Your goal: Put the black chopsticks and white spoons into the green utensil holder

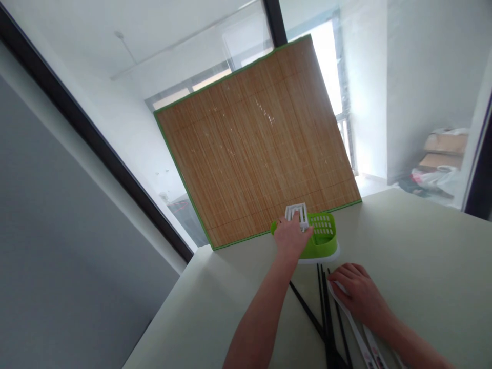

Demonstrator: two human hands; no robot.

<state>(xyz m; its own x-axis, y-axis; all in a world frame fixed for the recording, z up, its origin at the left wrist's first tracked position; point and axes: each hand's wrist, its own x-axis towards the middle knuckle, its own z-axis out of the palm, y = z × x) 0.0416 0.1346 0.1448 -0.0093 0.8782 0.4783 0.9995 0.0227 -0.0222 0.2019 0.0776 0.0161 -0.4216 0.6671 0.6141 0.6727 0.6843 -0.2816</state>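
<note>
My left hand (294, 237) is at the green utensil holder (323, 248), its fingers closed on a white slotted frame (303, 214) at the holder's left part. The holder has perforated walls and stands on a white base tray (319, 260). My right hand (357, 293) lies low over the table, fingers curled on the upper end of a white spoon (355, 328). Beside that spoon is a second white handle (374, 348) with a printed pattern. Several black chopsticks (323, 302) lie between my forearms, some crossing near the bottom edge.
A bamboo mat (257, 148) with green edging leans upright behind the holder, against a glass partition. The pale table (423, 256) extends to both sides. Cardboard boxes (446, 148) and plastic bags (438, 177) sit beyond the glass at right.
</note>
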